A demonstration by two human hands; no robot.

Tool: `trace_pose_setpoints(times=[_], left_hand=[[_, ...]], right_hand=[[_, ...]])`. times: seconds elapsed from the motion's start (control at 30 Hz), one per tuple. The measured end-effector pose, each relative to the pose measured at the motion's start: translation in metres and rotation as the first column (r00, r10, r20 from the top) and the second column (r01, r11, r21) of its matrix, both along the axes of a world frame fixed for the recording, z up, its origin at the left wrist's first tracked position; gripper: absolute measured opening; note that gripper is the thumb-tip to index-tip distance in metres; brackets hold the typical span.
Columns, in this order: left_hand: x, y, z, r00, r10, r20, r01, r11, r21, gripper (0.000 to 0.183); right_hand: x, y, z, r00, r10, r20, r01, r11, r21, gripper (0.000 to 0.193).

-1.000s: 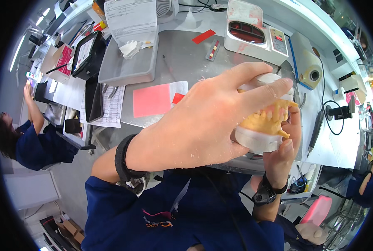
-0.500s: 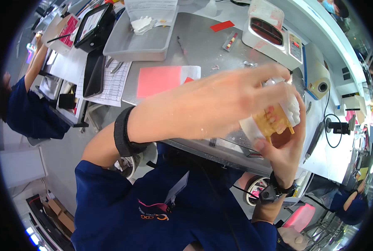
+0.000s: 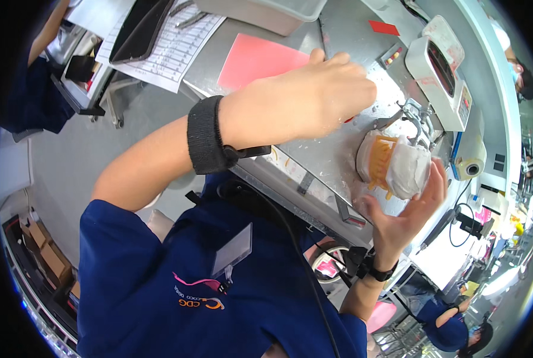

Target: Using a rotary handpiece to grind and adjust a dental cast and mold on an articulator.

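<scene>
My right hand (image 3: 401, 218) cups a white plaster dental model (image 3: 406, 170) from below, just over the grey workbench (image 3: 320, 149). An orange tooth-shaped piece (image 3: 381, 161) shows on the model's left side. My left hand (image 3: 314, 98) hovers above the bench to the upper left of the model, apart from it. Its fingers are curled into a loose fist and nothing shows inside. A black band (image 3: 206, 134) wraps that wrist, and a dark watch (image 3: 377, 271) sits on my right wrist.
A metal clamp tool (image 3: 412, 116) stands just behind the model. Farther back are a white machine with a red window (image 3: 442, 65), a pink sheet (image 3: 254, 56), a grey tray (image 3: 272, 12) and a printed form (image 3: 159, 45). Other people work at the left (image 3: 36, 89) and lower right (image 3: 451, 325).
My left hand has lifted off the model and drawn back to the upper left. The model now rests in my right hand alone, turned on its side.
</scene>
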State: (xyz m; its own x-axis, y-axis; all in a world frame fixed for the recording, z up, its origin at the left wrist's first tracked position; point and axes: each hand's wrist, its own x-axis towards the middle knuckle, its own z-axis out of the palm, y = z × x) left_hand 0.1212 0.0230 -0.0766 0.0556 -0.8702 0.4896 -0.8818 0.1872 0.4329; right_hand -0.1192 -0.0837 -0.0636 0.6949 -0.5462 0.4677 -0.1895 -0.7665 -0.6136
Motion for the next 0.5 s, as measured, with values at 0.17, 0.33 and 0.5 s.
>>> trace_pose_setpoints(times=[0.17, 0.33, 0.5], left_hand=[[-0.019, 0.003, 0.029, 0.828, 0.054, -0.558, 0.038, 0.988, 0.152, 0.026], [-0.033, -0.002, 0.020, 0.653, 0.083, -0.753, 0.178, 0.949, 0.259, 0.039], [-0.037, -0.008, 0.020, 0.610, 0.120, -0.783, 0.193, 0.937, 0.293, 0.051]], right_hand=[[-0.005, -0.031, 0.018, 0.992, 0.122, -0.032, -0.126, 0.980, -0.155, 0.084], [0.011, -0.039, 0.050, 0.995, -0.006, 0.102, -0.005, 0.993, 0.114, 0.093], [0.006, -0.036, 0.045, 0.974, 0.038, -0.222, -0.118, 0.926, -0.359, 0.081]])
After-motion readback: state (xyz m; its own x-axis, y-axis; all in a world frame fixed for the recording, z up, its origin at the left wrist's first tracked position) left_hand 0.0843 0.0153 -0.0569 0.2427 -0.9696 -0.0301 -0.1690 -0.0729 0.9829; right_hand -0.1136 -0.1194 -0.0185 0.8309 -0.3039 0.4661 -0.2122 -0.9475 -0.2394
